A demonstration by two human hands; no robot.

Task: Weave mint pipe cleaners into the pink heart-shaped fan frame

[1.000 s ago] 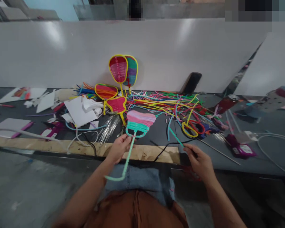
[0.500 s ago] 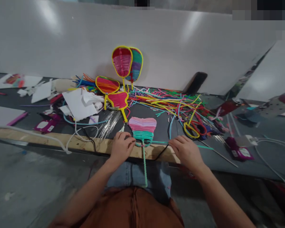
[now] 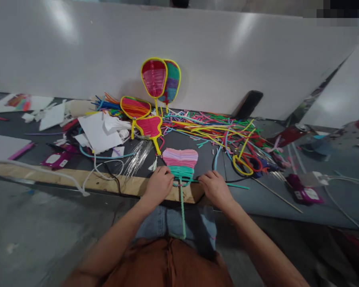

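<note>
In front of me a hand fan [image 3: 181, 159] made of pipe cleaners lies at the table edge, banded in pink, lavender and teal. Its teal handle points down over my lap. My left hand [image 3: 160, 184] is closed at the fan's lower left edge, fingertips pinched on it. A loose teal pipe cleaner [image 3: 238, 186] runs sideways across the base of the fan. My right hand [image 3: 215, 188], just right of the fan, pinches this strand, whose free end sticks out past the fingers. The exact fingertip contacts are partly hidden.
Finished fans with yellow rims [image 3: 154, 77] lean against the white partition [image 3: 212, 48]. Loose pipe cleaners [image 3: 197, 126] are heaped behind. Yellow-handled scissors [image 3: 242, 165], a dark phone [image 3: 249, 104], paper sheets [image 3: 100, 133] and a white cable [image 3: 42, 163] lie around.
My right hand has slid left along the teal pipe cleaner, closer to the fan, and the strand's free end has shifted left. My left hand stays nearly in place at the fan's edge.
</note>
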